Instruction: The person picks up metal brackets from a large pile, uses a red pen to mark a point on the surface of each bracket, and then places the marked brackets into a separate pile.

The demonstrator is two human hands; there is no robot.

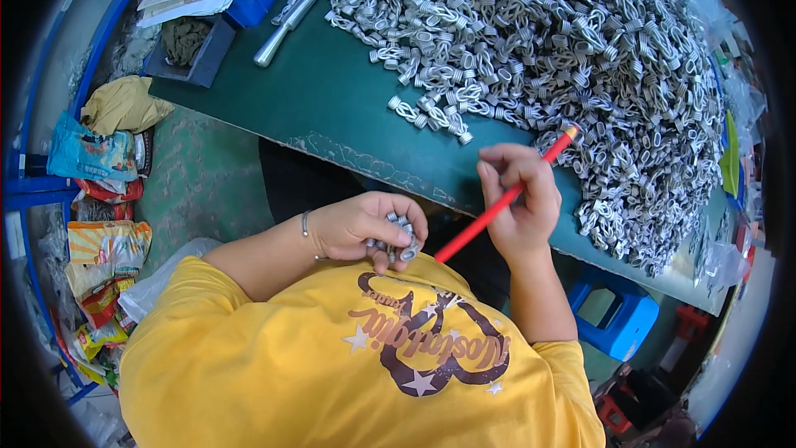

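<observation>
red and slim, the rod [481, 219] slants through your right hand [526, 191], which pinches it near the middle; its brassy tip points toward the pile [531, 41], and its other end hangs near your yellow shirt [315, 348], outside the near edge of the green surface [315, 108]. your left hand [358, 226] curls round a small clutch of silver metal pieces [410, 247], also just short of that edge. they look light, stiff and hard to harm, though probably slick and quick to slip from a loose palm; the ribbed collars should give your fingertips the surest hold, while the thin loops may snag on one another. the rod seems light and rigid too, best taken around its middle. similar pieces heap over the far and right side of the surface, close to your right knuckles, so room looks tight that way. leftward you have more: green shows along the chipped near edge toward the left corner; mind the metal-handled tool [274, 46] farther in.
</observation>
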